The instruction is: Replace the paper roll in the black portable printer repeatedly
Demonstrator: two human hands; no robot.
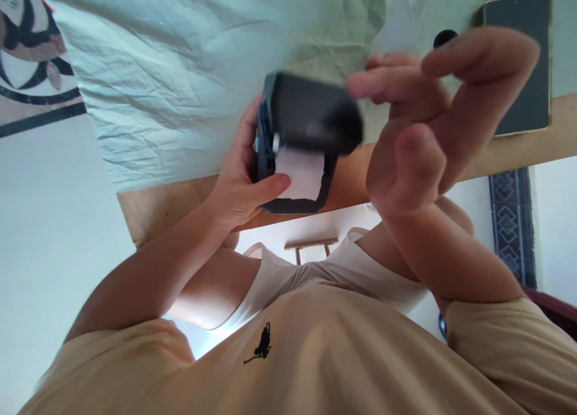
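My left hand (238, 181) grips a small dark handheld printer (297, 205) near the table's front edge. The thumb presses on the white paper (306, 175) in its bay, and the other fingers are behind the casing. The printer's black lid (315, 112) is raised and blurred by motion. To its right, my right hand (419, 115) has its fingers apart and nothing in its grasp. One fingertip comes close to the lid's right edge; whether it touches, I cannot tell.
A pale green cloth (180, 72) covers much of the wooden table (166, 208). On the right lies a dark phone-like slab (525, 84), partly behind my right hand, near a small round black object (445, 38). A blurred whitish piece (396, 27) rests on the cloth.
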